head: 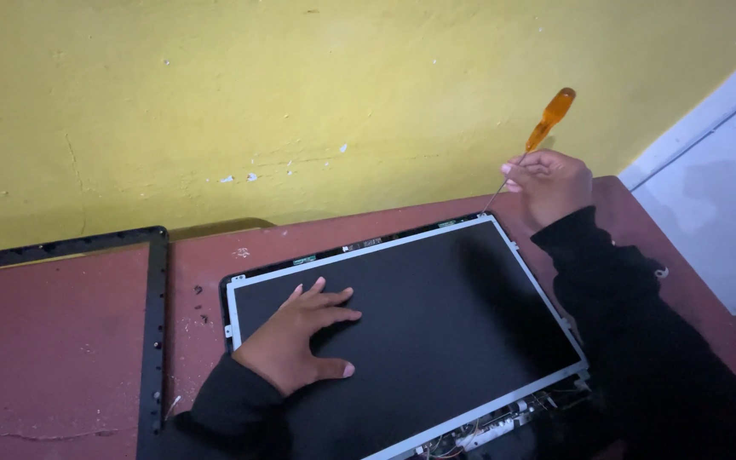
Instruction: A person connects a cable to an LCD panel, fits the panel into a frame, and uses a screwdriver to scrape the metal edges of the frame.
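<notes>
Red table (215,255): one screen (419,324), one screwdriver (547,123).

a dark flat screen panel (436,315) with a thin silver-white frame lies face up on the reddish table, turned a little so its far right corner points toward the yellow wall. along its near right edge, wires and white connectors show. a screwdriver (531,145) with a clear orange handle and thin metal shaft stands tilted, handle up and to the right, its tip at the panel's far right corner.
</notes>
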